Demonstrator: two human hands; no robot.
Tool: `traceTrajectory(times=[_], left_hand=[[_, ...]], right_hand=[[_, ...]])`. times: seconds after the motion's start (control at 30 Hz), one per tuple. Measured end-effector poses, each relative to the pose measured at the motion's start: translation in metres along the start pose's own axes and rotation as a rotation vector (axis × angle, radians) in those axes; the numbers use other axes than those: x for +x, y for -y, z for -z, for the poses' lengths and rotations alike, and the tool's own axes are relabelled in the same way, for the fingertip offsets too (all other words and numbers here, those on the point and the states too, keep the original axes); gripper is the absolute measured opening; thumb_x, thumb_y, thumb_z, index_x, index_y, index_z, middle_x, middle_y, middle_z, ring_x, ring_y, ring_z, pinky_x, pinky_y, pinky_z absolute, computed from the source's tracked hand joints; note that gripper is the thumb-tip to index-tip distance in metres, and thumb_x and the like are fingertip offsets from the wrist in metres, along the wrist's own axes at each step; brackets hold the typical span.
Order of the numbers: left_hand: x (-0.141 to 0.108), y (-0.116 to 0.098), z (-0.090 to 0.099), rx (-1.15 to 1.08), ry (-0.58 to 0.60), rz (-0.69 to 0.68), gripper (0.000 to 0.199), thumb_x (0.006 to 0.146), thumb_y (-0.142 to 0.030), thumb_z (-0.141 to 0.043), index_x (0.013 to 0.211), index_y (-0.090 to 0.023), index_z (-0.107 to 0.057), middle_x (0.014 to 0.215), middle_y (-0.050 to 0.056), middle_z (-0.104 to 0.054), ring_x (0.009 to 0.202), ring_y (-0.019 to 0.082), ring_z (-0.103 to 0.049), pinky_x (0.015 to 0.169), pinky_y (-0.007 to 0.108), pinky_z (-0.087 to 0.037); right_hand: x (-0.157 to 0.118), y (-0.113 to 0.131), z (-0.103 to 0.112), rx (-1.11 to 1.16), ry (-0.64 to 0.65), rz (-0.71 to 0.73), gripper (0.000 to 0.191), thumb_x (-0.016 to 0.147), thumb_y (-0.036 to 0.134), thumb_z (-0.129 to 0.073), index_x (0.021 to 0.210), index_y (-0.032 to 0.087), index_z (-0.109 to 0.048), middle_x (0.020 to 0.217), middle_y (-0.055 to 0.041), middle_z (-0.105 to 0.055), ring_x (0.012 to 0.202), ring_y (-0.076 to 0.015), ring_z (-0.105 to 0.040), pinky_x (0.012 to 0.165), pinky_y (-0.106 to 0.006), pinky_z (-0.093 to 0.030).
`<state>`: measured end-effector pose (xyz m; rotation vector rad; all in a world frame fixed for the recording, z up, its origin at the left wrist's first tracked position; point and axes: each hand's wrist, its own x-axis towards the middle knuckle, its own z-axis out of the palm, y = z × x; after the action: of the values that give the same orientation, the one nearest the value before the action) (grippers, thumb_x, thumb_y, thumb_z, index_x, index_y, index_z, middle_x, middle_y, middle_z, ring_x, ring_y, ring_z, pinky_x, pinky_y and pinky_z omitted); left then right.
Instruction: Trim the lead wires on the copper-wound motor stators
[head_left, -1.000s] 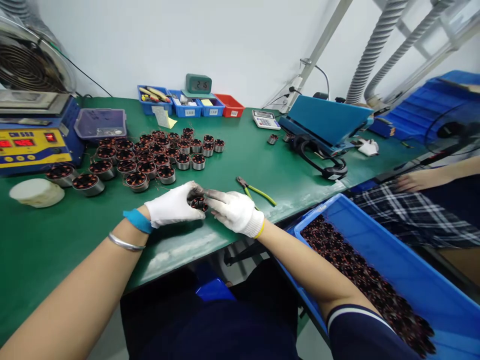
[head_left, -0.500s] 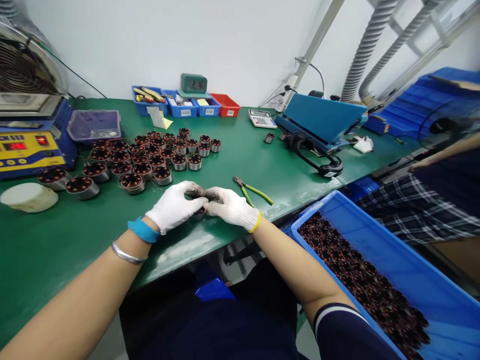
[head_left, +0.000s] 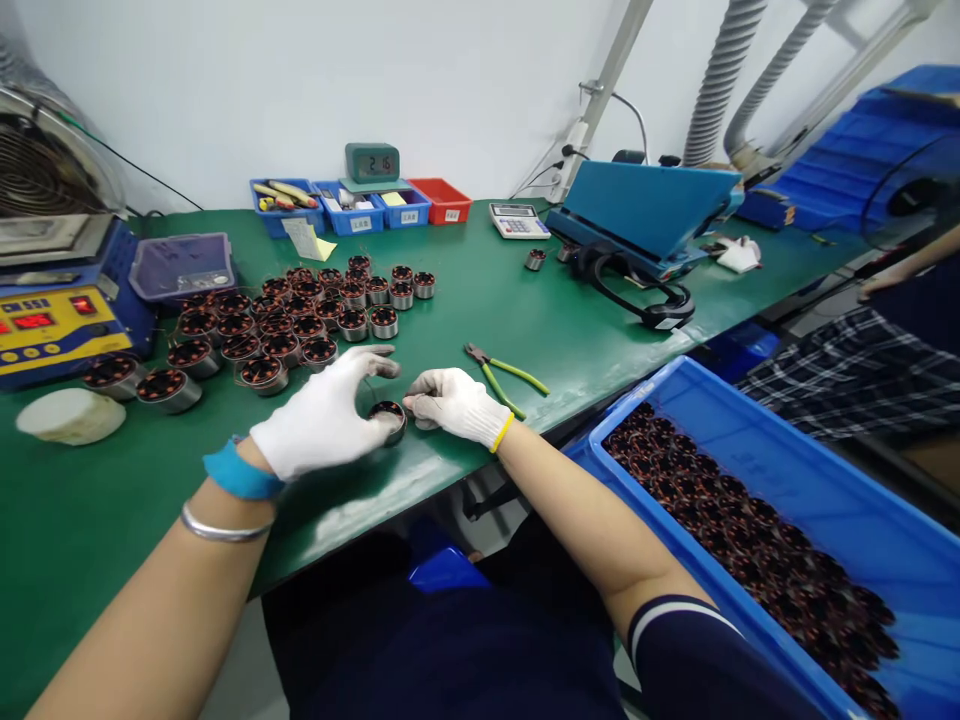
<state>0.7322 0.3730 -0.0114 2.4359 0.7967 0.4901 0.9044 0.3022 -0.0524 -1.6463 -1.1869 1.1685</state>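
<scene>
hands (head_left: 454,403) at one coil (head_left: 388,407), pliers (head_left: 491,364) and coil cluster (head_left: 308,326) just beyond

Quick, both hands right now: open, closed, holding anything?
Left hand: open, fingers apart, thumb at the near coil.
Right hand: fingertips pinched closed beside that coil; whether they grip anything can't be told.

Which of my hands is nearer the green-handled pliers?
Right. Your right hand is close beside the pliers, just to their left in view; your left hand is clearly farther off, beyond the right hand.
</scene>
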Motion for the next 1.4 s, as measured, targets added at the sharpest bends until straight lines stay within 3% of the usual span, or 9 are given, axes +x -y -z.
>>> traceTrajectory(times=[0.13,0.27,0.57,0.77,0.9,0.97,1.03,1.17,1.4], left_hand=[[-0.006,-0.016,-0.010,0.361,0.068,-0.145,0.045,0.064,-0.042,-0.066,0.102,-0.019,-0.062,0.131,0.011,-0.053,0.115,0.033,-0.052,0.098,0.045,-0.044],[-0.006,-0.014,-0.018,0.490,0.094,-0.102,0.029,0.075,-0.036,-0.056,0.097,-0.020,-0.065,0.125,0.011,-0.055,0.102,0.031,-0.058,0.084,0.041,-0.049],[-0.001,-0.004,-0.017,0.267,0.044,-0.017,0.024,0.081,-0.039,-0.047,0.076,-0.023,-0.064,0.101,0.003,-0.063,0.081,0.019,-0.060,0.079,0.031,-0.047],[0.007,-0.003,-0.029,0.190,-0.057,0.163,0.018,0.075,-0.036,-0.048,0.073,-0.023,-0.060,0.085,0.003,-0.062,0.081,0.020,-0.060,0.078,0.031,-0.047],[0.011,0.000,-0.025,-0.037,-0.095,0.231,0.028,0.077,-0.045,-0.050,0.084,-0.020,-0.063,0.094,0.005,-0.066,0.093,0.022,-0.061,0.087,0.032,-0.047],[0.011,0.004,-0.017,-0.131,-0.102,0.273,0.041,0.078,-0.052,-0.050,0.098,-0.018,-0.062,0.105,0.007,-0.066,0.101,0.024,-0.060,0.090,0.034,-0.047],[0.009,0.008,-0.009,-0.180,-0.013,0.304,0.057,0.074,-0.058,-0.055,0.112,-0.016,-0.056,0.110,0.009,-0.065,0.102,0.026,-0.060,0.089,0.037,-0.049],[0.003,0.010,0.000,-0.150,0.329,0.207,0.084,0.055,-0.053,-0.074,0.124,-0.015,-0.046,0.104,0.008,-0.067,0.093,0.026,-0.064,0.079,0.037,-0.052],[0.007,0.008,-0.010,0.100,0.400,0.207,0.053,0.053,-0.054,-0.070,0.094,-0.021,-0.058,0.089,0.003,-0.067,0.082,0.024,-0.063,0.071,0.033,-0.049]], right_hand=[[-0.001,0.001,0.003,-0.189,0.012,0.047,0.009,0.078,0.026,-0.060,0.075,0.018,-0.063,0.061,0.0032,-0.064,0.056,-0.0094,-0.062,0.055,-0.018,-0.048],[-0.003,0.002,0.006,-0.309,0.027,0.097,0.013,0.081,0.031,-0.058,0.080,0.020,-0.066,0.064,0.0037,-0.067,0.057,-0.0096,-0.063,0.058,-0.019,-0.047],[-0.007,0.002,0.004,-0.297,0.029,0.118,0.014,0.084,0.031,-0.056,0.083,0.020,-0.064,0.066,0.0048,-0.066,0.055,-0.0086,-0.061,0.063,-0.020,-0.046],[-0.024,-0.006,-0.004,-0.487,-0.029,0.341,0.015,0.087,0.027,-0.054,0.080,0.018,-0.064,0.071,0.0001,-0.064,0.067,-0.0125,-0.060,0.063,-0.023,-0.042],[-0.035,-0.012,-0.003,-0.500,-0.072,0.386,0.016,0.082,0.032,-0.061,0.092,0.020,-0.066,0.085,-0.0012,-0.066,0.076,-0.0137,-0.062,0.069,-0.024,-0.044],[-0.037,-0.016,0.001,-0.533,-0.162,0.433,0.036,0.077,0.035,-0.067,0.109,0.020,-0.062,0.100,-0.0041,-0.066,0.081,-0.0152,-0.063,0.073,-0.026,-0.047],[-0.036,-0.019,0.003,-0.658,-0.209,0.585,0.053,0.075,0.033,-0.067,0.124,0.018,-0.055,0.119,-0.0100,-0.060,0.095,-0.0197,-0.062,0.079,-0.029,-0.048],[-0.027,-0.020,0.000,-0.980,-0.121,0.843,0.040,0.086,0.026,-0.051,0.126,0.020,-0.054,0.132,-0.0128,-0.053,0.110,-0.0236,-0.056,0.084,-0.035,-0.045],[-0.019,-0.013,-0.005,-1.198,-0.120,0.780,0.035,0.095,0.037,-0.037,0.115,0.017,-0.059,0.116,-0.0107,-0.063,0.091,-0.0206,-0.060,0.070,-0.033,-0.043]])
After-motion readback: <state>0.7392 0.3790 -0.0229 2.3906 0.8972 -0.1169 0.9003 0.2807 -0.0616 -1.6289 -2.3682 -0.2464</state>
